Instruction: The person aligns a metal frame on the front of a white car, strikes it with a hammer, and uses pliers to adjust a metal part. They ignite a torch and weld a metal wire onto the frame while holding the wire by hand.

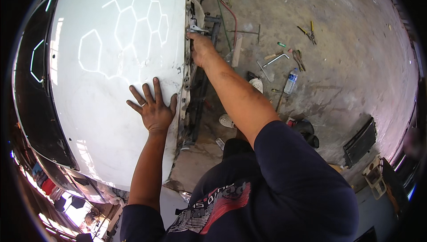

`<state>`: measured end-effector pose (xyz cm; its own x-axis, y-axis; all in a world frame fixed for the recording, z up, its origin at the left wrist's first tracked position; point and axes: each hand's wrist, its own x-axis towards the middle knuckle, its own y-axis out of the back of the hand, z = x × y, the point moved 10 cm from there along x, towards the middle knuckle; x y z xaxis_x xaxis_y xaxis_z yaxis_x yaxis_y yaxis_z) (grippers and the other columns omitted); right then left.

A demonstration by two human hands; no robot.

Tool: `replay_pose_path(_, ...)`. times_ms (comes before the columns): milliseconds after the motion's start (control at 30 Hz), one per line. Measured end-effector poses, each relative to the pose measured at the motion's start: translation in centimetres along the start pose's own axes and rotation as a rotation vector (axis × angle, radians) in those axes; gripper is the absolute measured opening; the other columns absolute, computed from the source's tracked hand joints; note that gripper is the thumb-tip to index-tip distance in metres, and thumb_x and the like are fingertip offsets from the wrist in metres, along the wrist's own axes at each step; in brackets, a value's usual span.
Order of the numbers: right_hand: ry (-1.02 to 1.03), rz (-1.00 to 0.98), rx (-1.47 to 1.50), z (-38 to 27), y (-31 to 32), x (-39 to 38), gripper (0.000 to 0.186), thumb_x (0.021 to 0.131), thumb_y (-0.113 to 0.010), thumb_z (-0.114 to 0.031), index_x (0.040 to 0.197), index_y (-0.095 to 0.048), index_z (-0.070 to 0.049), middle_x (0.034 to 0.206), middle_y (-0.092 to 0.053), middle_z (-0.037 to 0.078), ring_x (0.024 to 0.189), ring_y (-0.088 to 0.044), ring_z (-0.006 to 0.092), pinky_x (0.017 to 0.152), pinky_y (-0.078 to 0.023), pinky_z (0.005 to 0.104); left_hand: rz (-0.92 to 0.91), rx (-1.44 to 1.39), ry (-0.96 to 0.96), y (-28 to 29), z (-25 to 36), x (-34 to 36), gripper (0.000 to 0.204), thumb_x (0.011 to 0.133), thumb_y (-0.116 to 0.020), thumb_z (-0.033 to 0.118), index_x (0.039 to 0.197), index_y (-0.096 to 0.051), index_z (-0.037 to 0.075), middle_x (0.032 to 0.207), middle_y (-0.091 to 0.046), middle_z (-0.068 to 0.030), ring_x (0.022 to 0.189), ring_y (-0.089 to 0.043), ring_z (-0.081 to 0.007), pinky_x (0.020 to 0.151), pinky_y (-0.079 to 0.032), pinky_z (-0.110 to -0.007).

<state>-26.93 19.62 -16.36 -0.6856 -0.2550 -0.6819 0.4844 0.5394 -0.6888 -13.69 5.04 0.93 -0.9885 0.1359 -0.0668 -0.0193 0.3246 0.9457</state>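
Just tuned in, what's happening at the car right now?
A person leans over a white car hood. The left hand lies flat on the hood near its edge. The right hand reaches along that edge and grips a metal wrench. Pliers, a bottle and other tools lie on the concrete floor.

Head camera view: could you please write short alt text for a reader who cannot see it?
A person's left hand presses flat on a white car hood while the right hand holds a metal wrench at the hood's edge. Hand tools and a plastic bottle lie on the concrete floor.
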Motion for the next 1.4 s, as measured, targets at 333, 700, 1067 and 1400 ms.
replay_pose_path(333, -0.032, 0.072, -0.216, 0.1, 3.0, 2.2, 0.062, 0.097, -0.076, -0.036, 0.147, -0.054, -0.007, 0.148, -0.057, 0.014, 0.129, -0.057, 0.032, 0.113, -0.04, 0.055, 0.04, -0.054, 0.006, 0.1, -0.1, -0.4, 0.089, 0.092, -0.066, 0.06, 0.165, -0.036, 0.019, 0.152, -0.044, -0.026, 0.156, -0.012, -0.0589, 0.114, -0.008, -0.084)
replay_pose_path(700, -0.372, -0.157, -0.807, 15.3, 16.5, -12.8, 0.046, 0.103, -0.067, -0.038, 0.135, -0.062, -0.005, 0.119, -0.071, 0.01, 0.108, -0.068, 0.0241, 0.098, -0.054, 0.0421, 0.137, 0.036, -0.023, -0.7, -0.6, -1.1, 0.085, 0.095, -0.058, 0.071, 0.164, -0.036, 0.028, 0.156, -0.041, -0.0171, 0.154, -0.019, -0.0555, 0.112, -0.017, -0.084)
replay_pose_path(1067, -0.208, -0.449, -0.542, 33.6, 12.8, -20.5, 0.036, 0.1, -0.06, -0.003, 0.136, -0.061, -0.002, 0.126, -0.069, 0.008, 0.115, -0.065, 0.0185, 0.099, -0.054, 0.0349, 0.212, 0.108, -0.216, -3.0, -0.2, -11.0, 0.081, 0.098, -0.057, 0.065, 0.165, -0.035, 0.025, 0.154, -0.048, -0.0149, 0.157, -0.027, -0.039, 0.121, -0.022, -0.07)
replay_pose_path(1400, -0.228, -0.394, -0.309, 34.6, 11.5, -21.1, 0.039, 0.095, -0.053, 0.004, 0.132, -0.061, -0.003, 0.125, -0.069, 0.008, 0.116, -0.065, 0.0207, 0.103, -0.053, 0.0369, 0.217, 0.115, -0.21, -2.8, 0.2, -11.6, 0.084, 0.094, -0.063, 0.053, 0.162, -0.037, 0.011, 0.157, -0.042, -0.0261, 0.157, -0.021, -0.0464, 0.125, -0.015, -0.069)
